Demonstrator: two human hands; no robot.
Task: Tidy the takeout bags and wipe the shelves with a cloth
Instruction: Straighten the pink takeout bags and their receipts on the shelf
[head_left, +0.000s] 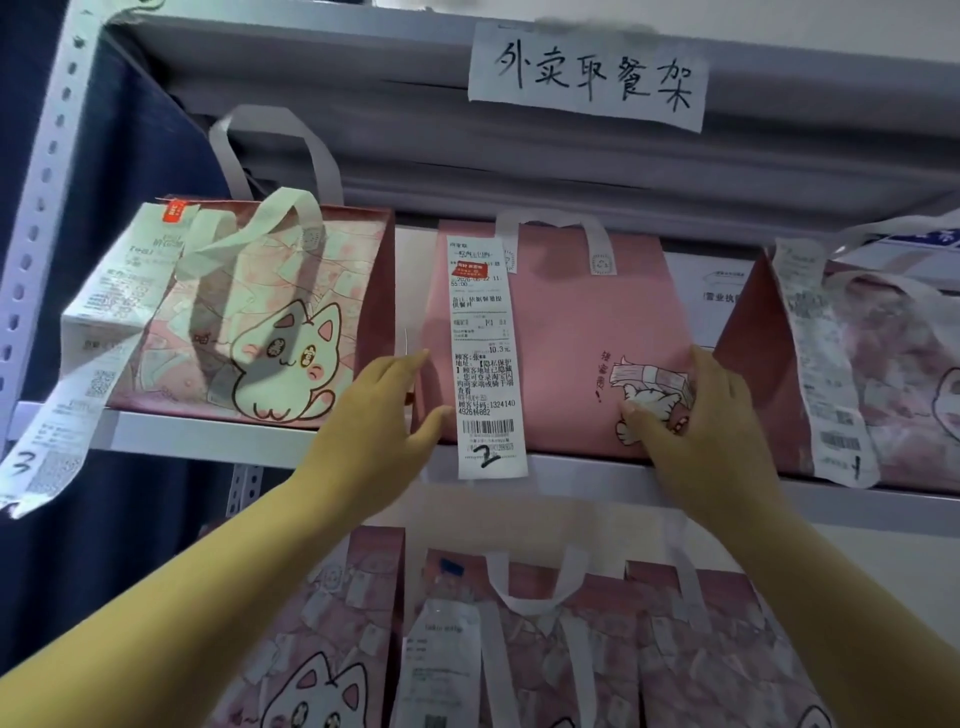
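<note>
A plain pink takeout bag (561, 332) stands upright in the middle of the upper shelf (218, 434), with a long receipt (483, 358) marked "2" hanging down its front. My left hand (384, 415) grips the bag's left edge, fingers behind the side and thumb on the front. My right hand (701, 415) holds its right lower corner, thumb pressed on the cat print. A cat-print bag (260, 312) with a receipt marked "3" stands to the left. Another pink bag (857, 364) marked "1" stands to the right. No cloth is visible.
Several more cat-print bags (545, 649) stand on the shelf below. A handwritten paper label (587, 78) is taped to the top beam. The perforated grey upright (47, 171) runs down the left, with a dark blue curtain behind it.
</note>
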